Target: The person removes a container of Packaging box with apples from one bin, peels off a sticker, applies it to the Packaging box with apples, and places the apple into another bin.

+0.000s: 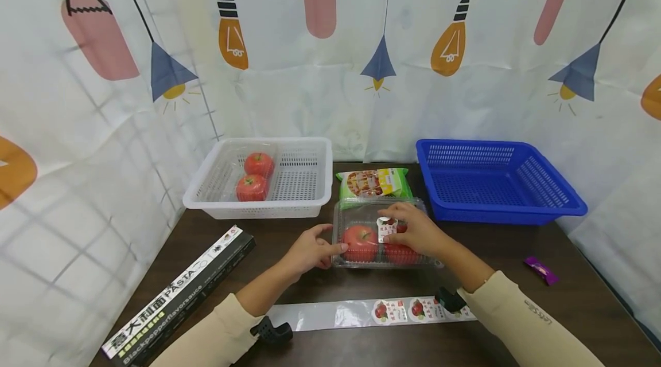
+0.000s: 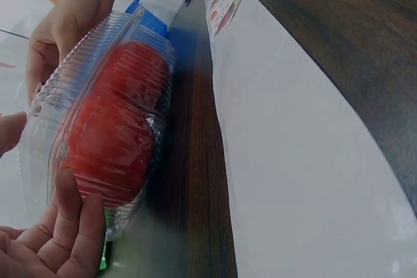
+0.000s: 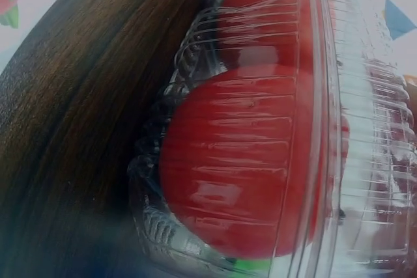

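Observation:
A clear plastic clamshell box (image 1: 356,213) with red apples (image 1: 360,243) inside sits at the middle of the table. My right hand (image 1: 413,228) is over its lid, pinching a small white sticker (image 1: 386,230) with a fruit picture between thumb and fingers, at or on the lid's surface. Beside the box's left edge, my left hand (image 1: 316,248) reaches in with extended thumb and fingers, touching its side. In the left wrist view, loosely bent fingers (image 2: 81,226) lie against the plastic wall. The right wrist view shows the apples (image 3: 234,161) through the ribbed side, without the hand.
A sticker strip (image 1: 351,314) runs along the front. Behind are a white basket (image 1: 258,210) holding another apple box, a green snack bag (image 1: 374,183) and a blue basket (image 1: 496,215). A black pasta box (image 1: 181,298) lies left; a purple-wrapped sweet (image 1: 541,270) lies right.

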Action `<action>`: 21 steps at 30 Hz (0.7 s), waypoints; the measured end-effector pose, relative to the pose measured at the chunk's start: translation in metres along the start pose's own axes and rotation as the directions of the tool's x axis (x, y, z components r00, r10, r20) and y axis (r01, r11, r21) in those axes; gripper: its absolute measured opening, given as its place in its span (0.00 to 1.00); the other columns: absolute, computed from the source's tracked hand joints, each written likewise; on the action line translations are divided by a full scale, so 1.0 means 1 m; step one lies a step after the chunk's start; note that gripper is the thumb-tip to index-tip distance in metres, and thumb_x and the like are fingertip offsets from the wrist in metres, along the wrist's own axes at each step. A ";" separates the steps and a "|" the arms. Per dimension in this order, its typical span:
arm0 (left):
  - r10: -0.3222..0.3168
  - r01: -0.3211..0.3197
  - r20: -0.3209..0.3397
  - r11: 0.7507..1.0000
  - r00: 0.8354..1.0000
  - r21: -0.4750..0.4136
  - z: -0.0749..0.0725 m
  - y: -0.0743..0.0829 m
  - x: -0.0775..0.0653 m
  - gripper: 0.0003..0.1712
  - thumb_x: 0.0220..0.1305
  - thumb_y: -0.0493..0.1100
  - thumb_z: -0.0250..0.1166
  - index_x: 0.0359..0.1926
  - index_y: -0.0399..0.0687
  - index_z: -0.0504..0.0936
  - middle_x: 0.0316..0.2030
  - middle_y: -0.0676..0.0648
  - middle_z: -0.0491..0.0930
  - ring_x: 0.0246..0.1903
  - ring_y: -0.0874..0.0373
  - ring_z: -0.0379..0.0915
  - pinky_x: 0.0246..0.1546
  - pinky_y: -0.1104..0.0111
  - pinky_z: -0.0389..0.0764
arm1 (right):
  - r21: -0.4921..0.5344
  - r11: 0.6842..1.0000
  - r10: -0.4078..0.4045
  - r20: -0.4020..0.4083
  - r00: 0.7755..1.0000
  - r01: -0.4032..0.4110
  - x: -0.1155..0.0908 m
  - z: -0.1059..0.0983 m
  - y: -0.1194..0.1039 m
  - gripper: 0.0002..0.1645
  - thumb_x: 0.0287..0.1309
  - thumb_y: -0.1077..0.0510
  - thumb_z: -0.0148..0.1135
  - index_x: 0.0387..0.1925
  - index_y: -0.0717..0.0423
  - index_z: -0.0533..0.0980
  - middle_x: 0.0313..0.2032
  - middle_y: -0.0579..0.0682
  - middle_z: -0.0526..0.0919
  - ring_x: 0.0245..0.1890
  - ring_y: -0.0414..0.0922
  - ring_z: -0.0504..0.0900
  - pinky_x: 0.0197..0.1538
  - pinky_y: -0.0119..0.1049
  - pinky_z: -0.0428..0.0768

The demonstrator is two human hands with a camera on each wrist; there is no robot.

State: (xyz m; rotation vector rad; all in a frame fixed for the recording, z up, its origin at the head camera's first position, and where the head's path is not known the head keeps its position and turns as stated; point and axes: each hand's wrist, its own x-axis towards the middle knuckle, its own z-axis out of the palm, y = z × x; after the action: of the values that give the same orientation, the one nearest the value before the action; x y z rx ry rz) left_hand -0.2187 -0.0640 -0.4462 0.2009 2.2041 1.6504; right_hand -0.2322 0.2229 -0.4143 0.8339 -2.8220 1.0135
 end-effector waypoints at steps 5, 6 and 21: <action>0.004 -0.004 0.007 1.000 1.000 0.004 -0.001 -0.001 -0.001 0.51 0.53 0.56 0.74 0.70 0.38 0.60 0.25 0.44 0.80 0.24 0.53 0.77 0.31 0.60 0.83 | -0.030 0.999 -0.011 0.014 1.000 0.012 0.000 0.003 0.002 0.35 0.51 0.55 0.74 0.62 0.55 0.75 0.49 0.45 0.75 0.54 0.49 0.71 0.56 0.52 0.72; 0.002 -0.002 0.008 1.000 1.000 0.004 -0.001 -0.002 -0.001 0.51 0.53 0.56 0.74 0.70 0.39 0.60 0.25 0.44 0.80 0.24 0.53 0.77 0.31 0.60 0.83 | -0.041 0.999 -0.012 0.021 1.000 0.012 0.000 0.003 0.003 0.35 0.51 0.54 0.74 0.62 0.55 0.75 0.49 0.45 0.75 0.54 0.49 0.71 0.56 0.51 0.72; -0.006 0.009 0.051 0.998 0.999 -0.060 -0.001 -0.003 0.002 0.50 0.55 0.55 0.73 0.70 0.41 0.58 0.25 0.44 0.79 0.23 0.53 0.78 0.31 0.60 0.83 | -0.092 0.984 0.152 0.000 0.988 -0.152 0.025 0.007 0.002 0.29 0.54 0.45 0.71 0.56 0.51 0.79 0.40 0.44 0.75 0.39 0.44 0.72 0.42 0.42 0.73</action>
State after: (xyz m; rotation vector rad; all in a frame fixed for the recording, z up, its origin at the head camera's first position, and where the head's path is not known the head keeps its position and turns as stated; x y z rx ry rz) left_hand -0.2207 -0.0655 -0.4490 0.2161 2.1120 1.6864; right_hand -0.2536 0.2085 -0.4162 0.6226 -2.9500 0.8895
